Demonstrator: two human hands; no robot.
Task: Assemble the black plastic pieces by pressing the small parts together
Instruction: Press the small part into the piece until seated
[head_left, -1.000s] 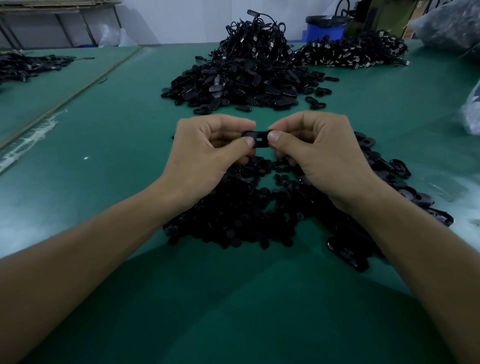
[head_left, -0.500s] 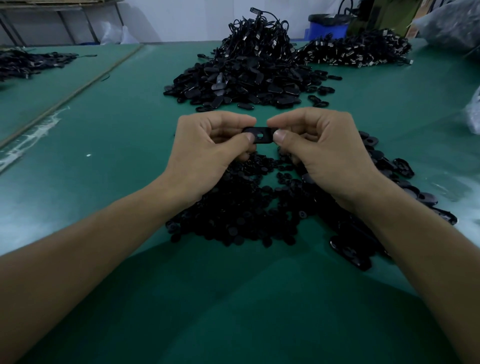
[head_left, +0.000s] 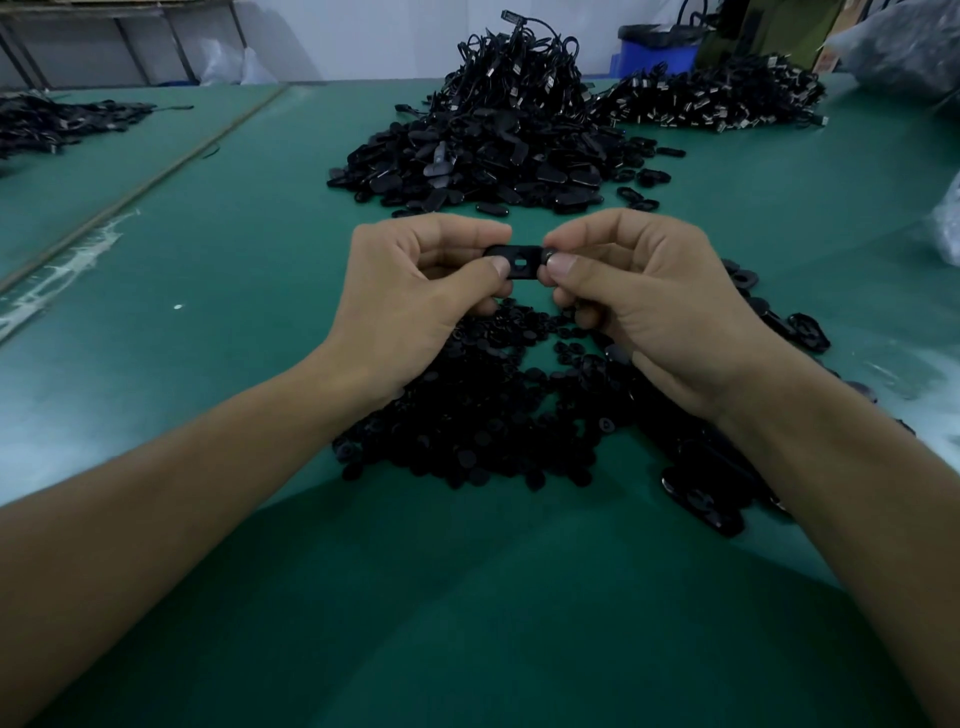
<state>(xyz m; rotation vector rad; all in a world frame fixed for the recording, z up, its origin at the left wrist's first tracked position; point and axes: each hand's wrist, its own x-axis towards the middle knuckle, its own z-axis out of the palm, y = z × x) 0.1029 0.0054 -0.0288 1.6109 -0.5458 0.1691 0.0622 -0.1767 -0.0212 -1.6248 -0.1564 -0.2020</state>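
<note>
A small flat black plastic piece (head_left: 519, 263) with a hole in its middle is held level above the green table (head_left: 218, 322). My left hand (head_left: 415, 306) pinches its left end between thumb and curled fingers. My right hand (head_left: 644, 301) pinches its right end the same way. Under both hands lies a pile of small round black parts (head_left: 483, 415). Larger oval black pieces (head_left: 701, 499) lie beside and under my right forearm.
A big heap of black oval pieces and cables (head_left: 493, 140) sits at the table's middle back. Another cable heap (head_left: 711, 98) lies back right, and a third (head_left: 52, 122) far left. A blue bin (head_left: 657, 49) stands behind. A clear plastic bag (head_left: 945, 228) is at the right edge.
Both hands have lifted the piece slightly, and the thumbs have slid apart, so that more of it and its centre hole show.
</note>
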